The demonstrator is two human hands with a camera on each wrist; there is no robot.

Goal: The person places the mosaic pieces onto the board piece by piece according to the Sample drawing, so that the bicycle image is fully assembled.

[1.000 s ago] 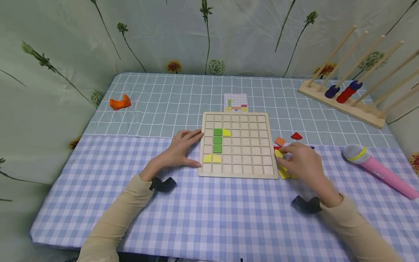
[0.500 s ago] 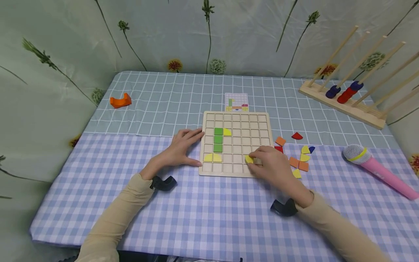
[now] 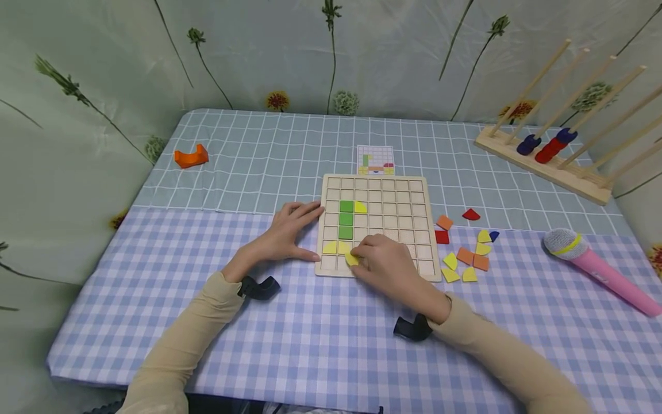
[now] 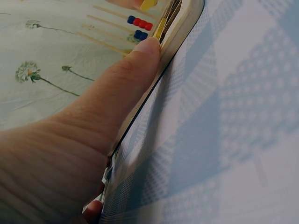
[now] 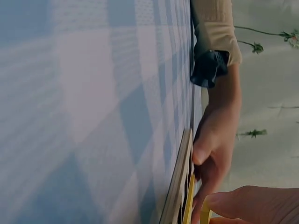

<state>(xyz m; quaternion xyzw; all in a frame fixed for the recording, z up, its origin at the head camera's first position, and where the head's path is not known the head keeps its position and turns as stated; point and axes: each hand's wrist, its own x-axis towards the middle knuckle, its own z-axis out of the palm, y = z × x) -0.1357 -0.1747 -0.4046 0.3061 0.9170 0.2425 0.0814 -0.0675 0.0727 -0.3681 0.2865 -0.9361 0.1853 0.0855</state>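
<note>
A square wooden grid board lies on the table. Three green square tiles stand in a column in it, with a yellow quarter-circle tile beside the top one. Two more yellow tiles sit in a lower row at the left. My left hand rests at the board's left edge, fingers and thumb spread along it. My right hand pinches a yellow quarter-circle tile between thumb and fingers, low over the board's lower left part. The right wrist view shows that tile at the thumb tip.
A small printed pattern card lies behind the board. Loose orange tiles, yellow, red and blue pieces lie to its right. Farther right are a pink toy microphone and a wooden bead rack. An orange curved block is at back left.
My right hand has taken a yellow quarter-circle tile from the loose pieces and carried it left across the board to its lower left part. My left hand has stayed at the edge.
</note>
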